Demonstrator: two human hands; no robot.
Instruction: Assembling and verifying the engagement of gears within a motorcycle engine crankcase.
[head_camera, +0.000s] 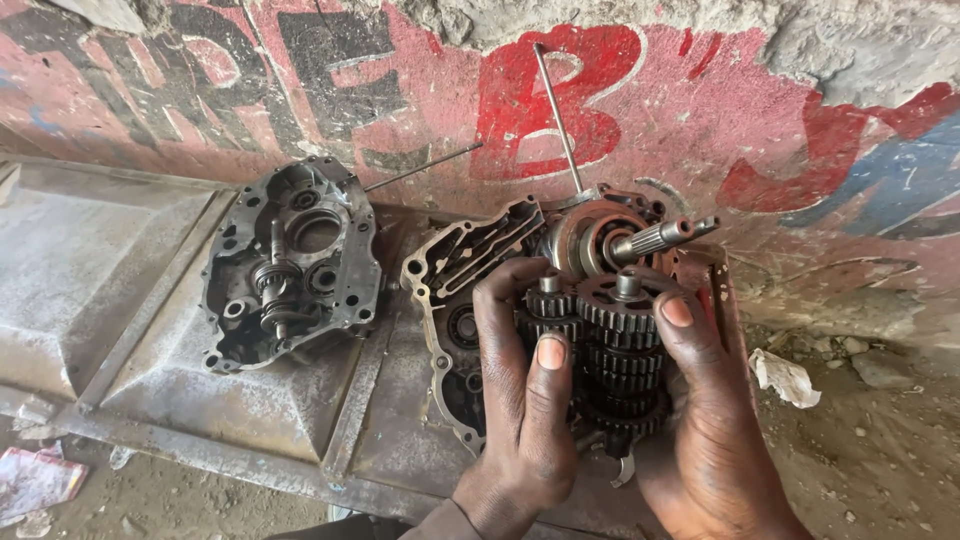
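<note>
Both my hands hold a greasy stack of gears (610, 345) on two shafts, lifted just above an open engine case half (455, 270). My left hand (520, 400) wraps the left side of the gear cluster, thumb across the front. My right hand (700, 420) cups the right side, thumb on the top gear. Behind the gears, a crank assembly with a splined shaft (660, 237) sticks out toward the right. A second case half (290, 265), dark and oily, lies to the left with a small geared shaft standing in it.
Everything rests on a dented metal sheet (110, 270) laid on dirt ground. A painted red, black and white wall (560, 100) rises close behind. Two thin rods (557, 115) lean against it. Crumpled paper (785, 378) lies at the right, scraps (35, 480) at the lower left.
</note>
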